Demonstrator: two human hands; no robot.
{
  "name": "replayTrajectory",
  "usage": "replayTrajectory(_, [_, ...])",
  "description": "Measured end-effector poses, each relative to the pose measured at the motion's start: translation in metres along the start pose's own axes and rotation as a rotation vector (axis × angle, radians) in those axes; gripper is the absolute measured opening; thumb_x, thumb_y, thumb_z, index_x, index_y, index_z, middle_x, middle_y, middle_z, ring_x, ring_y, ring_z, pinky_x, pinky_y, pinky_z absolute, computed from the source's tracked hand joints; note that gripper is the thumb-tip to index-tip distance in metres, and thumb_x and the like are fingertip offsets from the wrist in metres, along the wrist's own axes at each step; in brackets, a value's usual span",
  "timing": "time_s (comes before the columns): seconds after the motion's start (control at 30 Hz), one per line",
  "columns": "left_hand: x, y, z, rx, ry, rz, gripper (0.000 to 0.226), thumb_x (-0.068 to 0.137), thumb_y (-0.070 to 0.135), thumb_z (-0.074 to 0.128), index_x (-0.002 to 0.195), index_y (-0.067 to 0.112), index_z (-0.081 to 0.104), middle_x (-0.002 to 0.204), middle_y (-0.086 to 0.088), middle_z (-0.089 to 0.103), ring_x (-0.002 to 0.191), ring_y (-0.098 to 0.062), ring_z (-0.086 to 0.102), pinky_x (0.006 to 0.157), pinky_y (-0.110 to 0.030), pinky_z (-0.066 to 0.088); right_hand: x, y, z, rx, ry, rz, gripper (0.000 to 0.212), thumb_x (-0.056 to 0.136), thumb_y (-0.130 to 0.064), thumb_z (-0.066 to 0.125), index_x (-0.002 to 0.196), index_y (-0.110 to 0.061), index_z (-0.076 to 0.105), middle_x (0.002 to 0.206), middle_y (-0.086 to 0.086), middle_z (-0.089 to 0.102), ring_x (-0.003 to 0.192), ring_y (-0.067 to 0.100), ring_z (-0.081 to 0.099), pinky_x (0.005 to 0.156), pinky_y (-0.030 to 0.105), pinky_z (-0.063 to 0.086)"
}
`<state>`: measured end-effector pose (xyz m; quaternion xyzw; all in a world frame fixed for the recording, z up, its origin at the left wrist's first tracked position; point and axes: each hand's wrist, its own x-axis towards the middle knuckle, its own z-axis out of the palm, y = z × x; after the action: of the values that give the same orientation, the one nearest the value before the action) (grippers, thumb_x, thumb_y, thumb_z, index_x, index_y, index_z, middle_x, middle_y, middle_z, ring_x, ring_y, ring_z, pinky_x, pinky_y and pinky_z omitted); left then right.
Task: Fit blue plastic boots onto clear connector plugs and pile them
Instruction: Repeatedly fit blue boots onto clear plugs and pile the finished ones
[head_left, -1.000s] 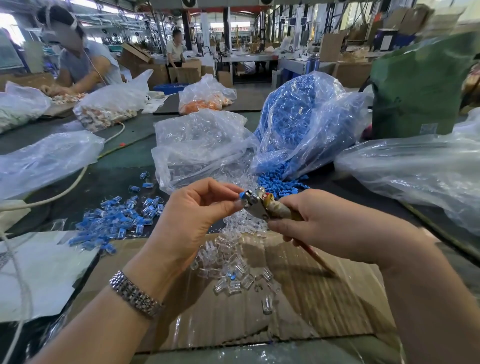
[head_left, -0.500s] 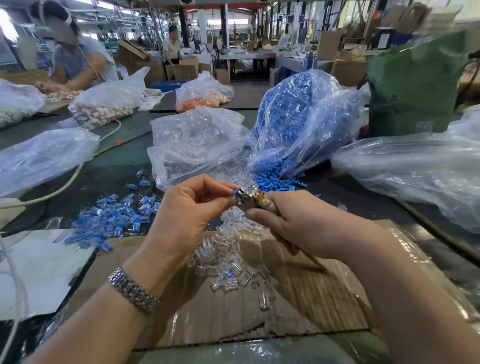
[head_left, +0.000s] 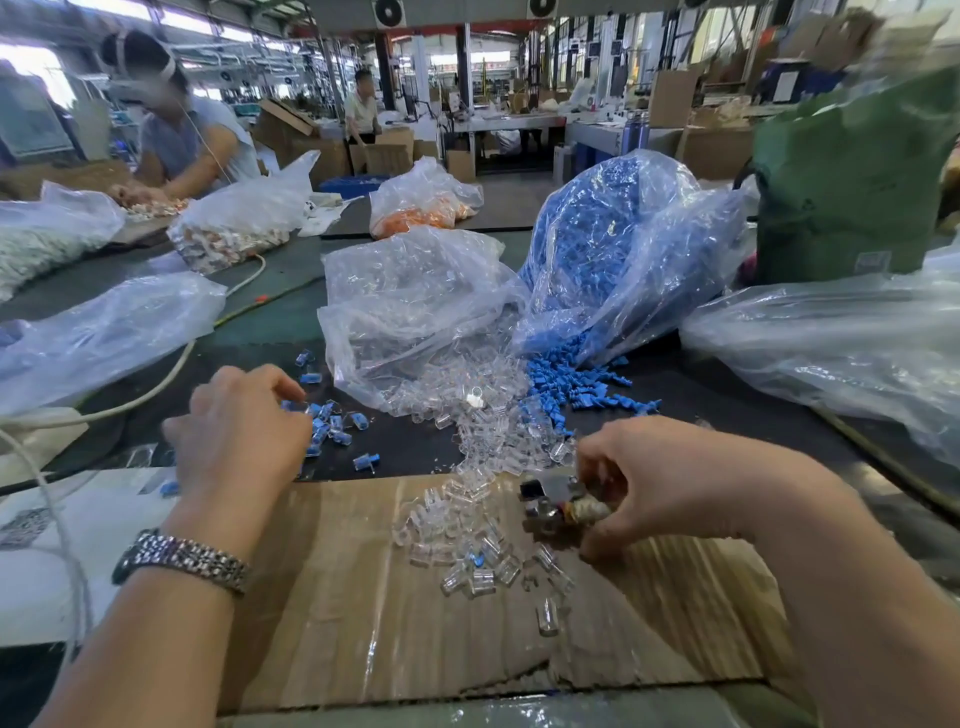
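Left hand (head_left: 244, 431): held palm-down with fingers curled over the finished pile (head_left: 332, 423) of booted plugs at the near left; any grasp cannot be told.
Right hand (head_left: 670, 483): a small metal tool (head_left: 553, 501) is gripped above the cardboard (head_left: 337, 597).
Clear plugs (head_left: 483, 467): spilled from the clear bag (head_left: 410, 306), centre.
Blue boots (head_left: 576, 382): spilled from the blue-filled bag (head_left: 618, 249), far right.

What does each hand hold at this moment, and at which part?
The right hand grips a small metal tool by its wrapped handle end. The left hand rests over the pile of finished blue pieces; any hold is hidden.
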<state>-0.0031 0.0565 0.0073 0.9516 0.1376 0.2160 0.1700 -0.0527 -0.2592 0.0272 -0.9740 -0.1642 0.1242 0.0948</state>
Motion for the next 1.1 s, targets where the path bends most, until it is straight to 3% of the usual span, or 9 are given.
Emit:
replayTrajectory(0.13, [-0.009,0.011,0.012,-0.032,-0.114,0.237,0.016,0.091,0.029,0.070,0.107,0.030,0.072,0.120,0.002,0.061,0.119,-0.024,0.056,0.101,-0.046,0.037,-0.002,0.000,-0.002,0.087,-0.008,0.012,0.048,0.065,-0.067,0.083,0.094,-0.035,0.062,0.093,-0.016,0.058,0.084,-0.002,0.054,0.066,0.018,0.041])
replayTrajectory(0.23, [-0.014,0.014,0.028,0.018,-0.224,0.391,0.023,0.097,0.041,0.063,0.118,0.033,0.067,0.129,0.013,0.058,0.125,-0.013,0.053,0.115,-0.044,0.025,-0.001,0.005,-0.005,0.197,0.121,0.020,0.041,0.073,-0.068,0.076,0.090,-0.031,0.067,0.082,-0.015,0.067,0.075,-0.002,0.062,0.065,0.019,0.047])
replayTrajectory(0.33, [-0.014,0.011,0.038,0.057,-0.238,0.422,0.012,0.098,0.036,0.061,0.109,0.033,0.067,0.122,0.014,0.057,0.123,-0.011,0.052,0.119,-0.043,0.019,0.006,0.023,-0.008,0.266,0.393,0.125,0.020,0.090,-0.048,0.069,0.086,-0.029,0.068,0.077,-0.013,0.069,0.070,0.001,0.063,0.062,0.022,0.046])
replayTrajectory(0.47, [-0.013,0.006,0.040,0.076,-0.167,0.381,0.015,0.096,0.014,0.062,0.096,0.028,0.068,0.108,0.010,0.058,0.112,-0.017,0.056,0.110,-0.042,0.025,0.017,0.051,-0.006,0.190,0.606,0.310,0.009,0.099,-0.020,0.060,0.100,-0.021,0.069,0.093,-0.003,0.069,0.086,0.017,0.061,0.076,0.034,0.049])
replayTrajectory(0.6, [-0.012,0.006,0.039,0.166,-0.116,0.283,0.027,0.092,0.003,0.057,0.088,0.028,0.066,0.102,0.004,0.058,0.108,-0.022,0.056,0.112,-0.047,0.025,0.029,0.056,0.004,0.126,0.500,0.365,0.018,0.096,-0.015,0.061,0.109,-0.019,0.072,0.107,0.002,0.068,0.099,0.024,0.063,0.089,0.038,0.053])
replayTrajectory(0.7, [-0.014,0.010,0.038,0.093,-0.053,0.309,0.019,0.092,0.008,0.060,0.093,0.024,0.070,0.102,0.002,0.061,0.106,-0.024,0.058,0.109,-0.048,0.028,0.030,0.052,0.007,0.102,0.405,0.381,0.008,0.092,-0.021,0.067,0.092,-0.027,0.071,0.098,-0.002,0.070,0.097,0.022,0.064,0.089,0.038,0.054])
replayTrajectory(0.8, [-0.020,0.022,0.038,-0.080,-0.013,0.398,0.012,0.093,0.013,0.065,0.096,0.022,0.074,0.104,0.003,0.066,0.103,-0.022,0.061,0.099,-0.045,0.035,0.029,0.050,0.007,0.033,0.363,0.409,0.014,0.088,-0.033,0.074,0.079,-0.033,0.063,0.092,-0.006,0.066,0.101,0.021,0.058,0.093,0.043,0.050])
replayTrajectory(1.0, [-0.024,0.047,0.046,-0.189,-0.251,0.540,0.030,0.100,0.023,0.060,0.129,0.026,0.066,0.133,0.010,0.058,0.121,-0.012,0.054,0.107,-0.040,0.044,0.032,0.042,0.012,-0.071,0.326,0.413,0.004,0.093,-0.029,0.065,0.095,-0.026,0.067,0.102,0.000,0.065,0.108,0.025,0.054,0.083,0.038,0.036])
replayTrajectory(1.1, [-0.025,0.052,0.052,-0.146,-0.273,0.577,0.026,0.100,0.028,0.061,0.125,0.026,0.068,0.131,0.011,0.052,0.119,-0.011,0.053,0.101,-0.031,0.045,0.032,0.033,0.010,-0.035,0.369,0.368,0.005,0.095,-0.025,0.056,0.090,-0.026,0.059,0.096,-0.002,0.064,0.097,0.024,0.056,0.084,0.039,0.041])
